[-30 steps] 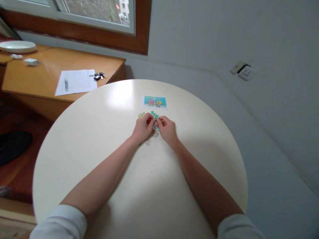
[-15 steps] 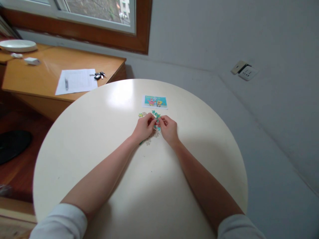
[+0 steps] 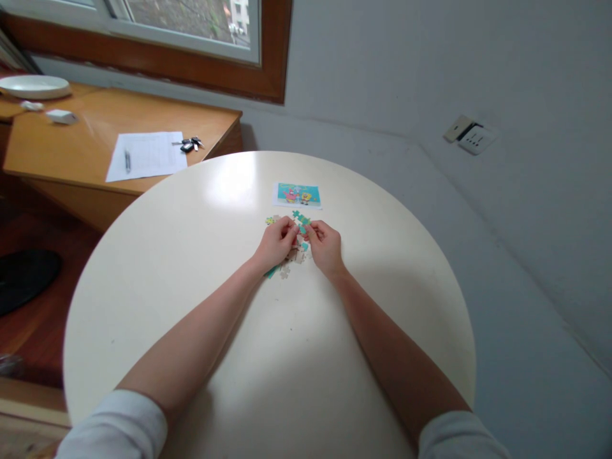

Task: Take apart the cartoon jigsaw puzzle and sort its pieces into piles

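Small jigsaw puzzle pieces (image 3: 299, 256) lie in a loose pile on the white round table, several of them pale side up. My right hand (image 3: 326, 247) is closed in a pinch on a teal puzzle piece (image 3: 303, 228). Just beyond its fingertips are some joined teal and green pieces (image 3: 301, 218). My left hand (image 3: 275, 244) is closed over the left side of the pile, thumb against forefinger; whatever is between them is hidden. A teal piece (image 3: 271, 272) shows below the left wrist. Behind the pieces lies a picture card (image 3: 299, 195) with cartoon figures.
The round table (image 3: 191, 268) fills the middle. At the left, a wooden desk (image 3: 100, 118) holds a paper sheet (image 3: 148, 156), a pen (image 3: 127, 161), keys (image 3: 191, 145) and a white oval dish (image 3: 34, 87). A wall with a socket (image 3: 475, 139) stands to the right.
My hands have drawn slightly apart, the left shifting a little left. The joined teal pieces show more clearly, and more of the teal piece below my left wrist is visible.
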The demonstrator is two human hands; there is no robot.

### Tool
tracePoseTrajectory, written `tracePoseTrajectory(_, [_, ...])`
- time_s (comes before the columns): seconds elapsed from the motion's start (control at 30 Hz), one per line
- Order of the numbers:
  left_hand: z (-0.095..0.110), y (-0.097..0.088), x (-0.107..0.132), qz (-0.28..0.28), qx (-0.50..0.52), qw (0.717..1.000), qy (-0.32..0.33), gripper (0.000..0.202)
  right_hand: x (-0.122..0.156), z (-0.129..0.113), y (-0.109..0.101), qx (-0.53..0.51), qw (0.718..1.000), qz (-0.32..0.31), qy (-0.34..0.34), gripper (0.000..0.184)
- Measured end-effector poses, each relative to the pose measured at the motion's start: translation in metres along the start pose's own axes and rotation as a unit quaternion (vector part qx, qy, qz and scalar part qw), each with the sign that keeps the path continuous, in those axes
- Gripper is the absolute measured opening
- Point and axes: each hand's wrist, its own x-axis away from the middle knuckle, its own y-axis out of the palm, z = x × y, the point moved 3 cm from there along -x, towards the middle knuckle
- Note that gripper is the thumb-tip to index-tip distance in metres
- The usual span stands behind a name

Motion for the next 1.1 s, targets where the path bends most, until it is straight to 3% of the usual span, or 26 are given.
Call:
tracePoseTrajectory(0.47, [0.0025,-0.0064,-0.0006,0.086,-0.035,0.996,0.01,0.027,0.0028,-0.0046,-0.0007,0.011,1.0,-0.019,-0.014,0.033])
tracePoseTrajectory(0.9, [0.0003,-0.0067,-0.0021,0.078,-0.054,0.995,0.021,0.028,0.001,0.0001,0.0015,0.049,0.998,-0.044,-0.026,0.03])
tracePoseTrajectory(1.1, [0.0031,-0.0101,-0.0009,0.113,-0.082,0.99,0.009,0.027,0.0026,-0.004,-0.0001,0.057,0.997,-0.036,-0.034,0.029])
